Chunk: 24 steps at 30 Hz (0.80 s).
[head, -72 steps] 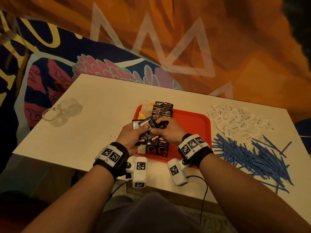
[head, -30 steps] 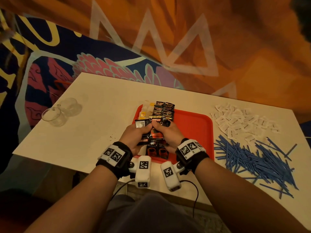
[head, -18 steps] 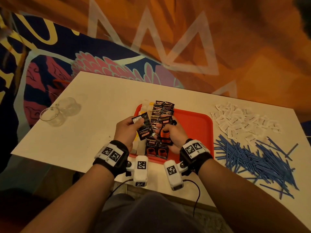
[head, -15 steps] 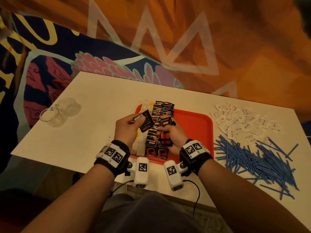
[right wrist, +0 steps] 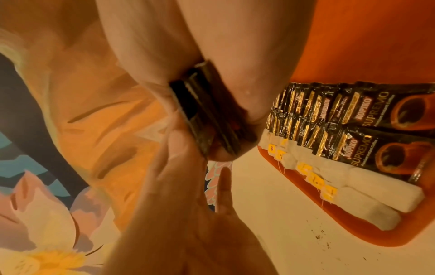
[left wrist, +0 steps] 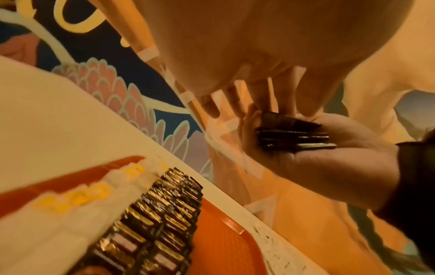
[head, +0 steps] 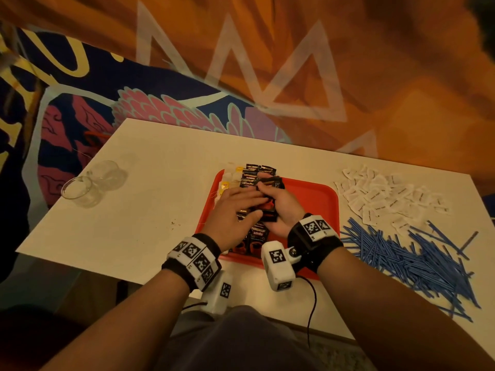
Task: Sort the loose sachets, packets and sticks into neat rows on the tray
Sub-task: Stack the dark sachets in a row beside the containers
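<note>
Left hand (head: 235,210) has returned, flat, onto the stack of black coffee sachets (left wrist: 292,134) gripped by right hand (head: 281,207) over red plastic tray (head: 316,199); white packets (head: 388,196), blue sticks (head: 417,258) beside it remain unsorted.

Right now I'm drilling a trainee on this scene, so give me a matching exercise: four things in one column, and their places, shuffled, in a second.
Things
1. black coffee sachets
2. blue sticks
3. clear cups
4. small stack of sachets

Places
A. loose pile on the table, right of the tray
B. held in the right hand
C. on the table, left of the tray
D. in overlapping rows on the tray

Pairs: 1-D, 2-A, 3-C, 4-B
</note>
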Available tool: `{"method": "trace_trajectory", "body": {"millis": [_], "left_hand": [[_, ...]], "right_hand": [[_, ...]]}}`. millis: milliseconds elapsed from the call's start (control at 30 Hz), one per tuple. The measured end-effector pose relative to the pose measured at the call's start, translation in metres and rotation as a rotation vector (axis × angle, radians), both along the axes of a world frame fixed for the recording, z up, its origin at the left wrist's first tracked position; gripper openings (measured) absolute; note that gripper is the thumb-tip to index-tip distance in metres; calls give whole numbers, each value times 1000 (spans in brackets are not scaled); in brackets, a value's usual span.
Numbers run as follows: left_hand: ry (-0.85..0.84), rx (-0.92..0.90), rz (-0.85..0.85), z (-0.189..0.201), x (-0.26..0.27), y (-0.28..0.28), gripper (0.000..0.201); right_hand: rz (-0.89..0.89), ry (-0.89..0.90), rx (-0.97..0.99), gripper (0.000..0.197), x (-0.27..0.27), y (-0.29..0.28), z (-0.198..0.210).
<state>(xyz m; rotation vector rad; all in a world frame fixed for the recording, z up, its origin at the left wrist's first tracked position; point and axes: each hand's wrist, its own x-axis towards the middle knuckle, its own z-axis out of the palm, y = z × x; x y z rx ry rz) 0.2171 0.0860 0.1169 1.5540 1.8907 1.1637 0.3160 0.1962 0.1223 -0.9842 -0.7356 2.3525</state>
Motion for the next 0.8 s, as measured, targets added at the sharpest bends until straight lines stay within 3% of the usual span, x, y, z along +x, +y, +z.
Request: {"method": "trace_trajectory", "body": {"millis": [100, 167, 233, 333, 467, 533, 600, 667, 733, 800], "left_hand": [[-205, 100, 261, 4, 5, 7, 12], [-423, -35, 409, 5, 3, 15, 10], [-749, -223, 373, 8, 1, 20, 20], [-1146, -313, 248, 16, 1, 20, 24], [-1083, -332, 220, 17, -2, 17, 13], [-1014, -336, 297, 16, -3, 16, 9], [-968, -323, 375, 13, -5, 15, 7], [-954, -309, 408, 10, -6, 14, 9], [-967, -300, 401, 9, -4, 13, 7], [-971, -265, 339, 13, 2, 13, 9]], "right_hand": [[-22, 17, 26, 22, 2, 1, 5], [-18, -10, 115, 23, 2, 1, 7], [-18, -27, 199, 26, 0, -2, 9], [43, -59, 237, 34, -2, -4, 6], [186, -129, 344, 36, 3, 0, -1], [281, -309, 653, 44, 8, 5, -2], [341, -560, 1125, 68, 14, 9, 3], [470, -677, 1506, 94, 16, 7, 14], [682, -792, 1703, 106, 14, 2, 23], [829, -890, 1780, 105, 9, -1, 22]]}}
